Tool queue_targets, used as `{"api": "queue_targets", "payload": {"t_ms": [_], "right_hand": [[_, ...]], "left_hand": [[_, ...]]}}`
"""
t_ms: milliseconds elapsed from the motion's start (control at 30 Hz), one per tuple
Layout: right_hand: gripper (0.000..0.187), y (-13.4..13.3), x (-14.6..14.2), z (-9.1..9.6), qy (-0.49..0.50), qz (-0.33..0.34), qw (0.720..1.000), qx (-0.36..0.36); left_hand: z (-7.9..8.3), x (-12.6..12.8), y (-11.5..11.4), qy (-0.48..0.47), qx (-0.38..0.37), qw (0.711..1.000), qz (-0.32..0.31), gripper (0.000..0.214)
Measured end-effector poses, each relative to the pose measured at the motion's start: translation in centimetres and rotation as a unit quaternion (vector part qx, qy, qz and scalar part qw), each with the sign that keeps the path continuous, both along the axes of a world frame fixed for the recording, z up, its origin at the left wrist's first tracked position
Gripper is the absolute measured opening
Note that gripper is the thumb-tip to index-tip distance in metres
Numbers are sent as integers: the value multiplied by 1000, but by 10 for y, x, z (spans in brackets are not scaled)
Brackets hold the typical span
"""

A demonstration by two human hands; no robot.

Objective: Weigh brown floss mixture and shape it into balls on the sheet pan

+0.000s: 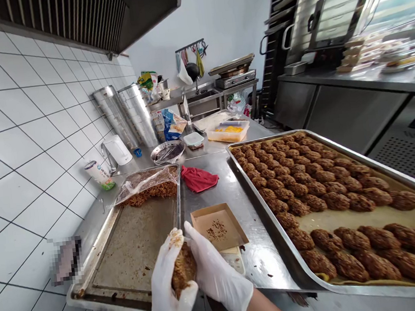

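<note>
Both of my hands wear white gloves. My left hand [165,286] is curled round a brown lump of shredded, sticky mixture [184,269], with smears of it on the fingertips. From the other side my right hand [218,275] presses against the same lump, its fingers closed along it. The lump is held above the front edge of the table, between a stained metal tray [135,247] and a small cardboard box tray [233,222] with crumbs in it. More loose brown mixture [152,193] lies at the far end of the metal tray, partly under clear plastic film [143,182].
A large lined baking tray [270,223] to the right holds rows of shaped brown lumps [329,187]. A red cloth [198,177] lies between the trays. Behind are a bowl with dark filling [168,152], a lidded container [193,140] and a plastic tub [227,132]. A tiled wall borders the left.
</note>
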State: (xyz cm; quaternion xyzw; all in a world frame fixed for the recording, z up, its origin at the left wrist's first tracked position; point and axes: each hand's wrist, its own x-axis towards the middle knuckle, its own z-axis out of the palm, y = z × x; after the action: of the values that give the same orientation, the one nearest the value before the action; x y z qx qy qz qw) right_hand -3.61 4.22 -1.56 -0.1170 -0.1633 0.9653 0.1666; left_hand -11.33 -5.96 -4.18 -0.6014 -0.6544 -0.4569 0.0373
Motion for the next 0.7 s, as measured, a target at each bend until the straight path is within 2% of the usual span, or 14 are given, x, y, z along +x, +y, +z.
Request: {"api": "queue_targets", "payload": {"t_ms": [33,100,200,300,433,500,600,633,700], "right_hand": [[46,0,5,3,31,15,999,-11],[55,-10,13,4,81,-8,996,-35],[49,-29,12,-6,77,-64,992,-74],[35,-35,3,-21,17,-99,992,-78],[17,-26,1,-30,-54,-149,987,-38],[23,-22,6,-28,-62,-152,986,-35],[45,-17,17,-25,10,-115,992,-58],[50,-16,19,-24,38,-108,991,-70],[53,-14,22,-26,52,-121,987,-88]], "left_hand": [[1,-1,0,-36,30,999,19,50],[4,2,2,-82,110,987,86,36],[4,15,10,-26,165,975,146,25],[-4,23,17,73,143,978,135,25],[-15,19,24,67,113,986,98,20],[-14,17,26,54,108,988,100,19],[-5,17,26,3,102,985,141,19],[0,17,25,-10,81,986,143,23],[10,17,23,5,8,994,105,32]]}}
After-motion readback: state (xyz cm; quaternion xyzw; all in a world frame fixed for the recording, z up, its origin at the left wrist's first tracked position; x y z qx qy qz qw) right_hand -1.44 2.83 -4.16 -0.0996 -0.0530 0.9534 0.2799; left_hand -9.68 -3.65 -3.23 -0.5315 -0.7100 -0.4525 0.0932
